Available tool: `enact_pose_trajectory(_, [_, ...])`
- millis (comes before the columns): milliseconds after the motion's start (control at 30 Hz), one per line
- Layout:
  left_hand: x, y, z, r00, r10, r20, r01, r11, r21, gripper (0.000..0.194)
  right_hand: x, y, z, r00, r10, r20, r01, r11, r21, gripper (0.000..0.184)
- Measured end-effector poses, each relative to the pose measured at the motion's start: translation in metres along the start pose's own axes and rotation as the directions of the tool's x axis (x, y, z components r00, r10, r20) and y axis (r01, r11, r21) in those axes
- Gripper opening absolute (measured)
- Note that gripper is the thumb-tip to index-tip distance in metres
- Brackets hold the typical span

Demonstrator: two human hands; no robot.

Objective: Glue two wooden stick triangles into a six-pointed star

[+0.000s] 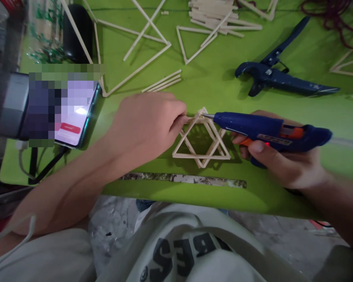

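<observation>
My right hand [288, 164] is wrapped round a blue hot glue gun [253, 125] with an orange trigger and a small red light. The gun's metal nozzle points left and meets the top corner of a star-shaped frame of thin wooden sticks [201, 156], or comes very close to it. My left hand [155, 121] is closed, its thumb and fingertips pinching the frame near its upper left corner. Part of the frame's left side is hidden behind those fingers. Below the frame lies a narrow, stained strip [185, 179] along the table's near edge.
A dark blue cutter [279, 76] rests at the upper right. Loose sticks [164, 81], stick triangles [179, 43] and a stick pile [211, 11] lie farther back on the green table [223, 66]. A lit phone [76, 117] with cables is at left; dark red cord [332, 15] lies far right.
</observation>
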State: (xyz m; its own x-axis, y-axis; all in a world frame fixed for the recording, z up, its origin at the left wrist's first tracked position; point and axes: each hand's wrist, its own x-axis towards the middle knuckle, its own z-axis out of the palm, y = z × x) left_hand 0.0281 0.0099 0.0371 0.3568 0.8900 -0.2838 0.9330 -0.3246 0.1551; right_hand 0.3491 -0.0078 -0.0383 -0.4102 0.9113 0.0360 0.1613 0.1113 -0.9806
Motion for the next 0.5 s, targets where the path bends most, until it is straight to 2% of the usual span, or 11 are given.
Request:
enact_pose_trajectory(100, [0.001, 0.000, 0.001, 1.000, -0.010, 0.010, 0.010, 1.000, -0.013, 0.044, 0.002, -0.002, 0.001, 1.000, 0.028, 0.001, -0.028, 0.999, 0.015, 0.028])
enact_pose_trajectory(333, [0.001, -0.002, 0.003, 1.000, 0.013, -0.028, -0.013, 0.999, -0.029, 0.046, -0.002, 0.009, -0.005, 0.999, -0.050, 0.011, 0.050, 0.999, -0.002, 0.016])
enact_pose_trajectory(500, [0.001, -0.002, 0.004, 1.000, 0.003, -0.024, -0.003, 1.000, -0.023, 0.045, -0.004, 0.012, -0.006, 0.998, -0.050, 0.034, 0.047, 0.996, 0.078, 0.029])
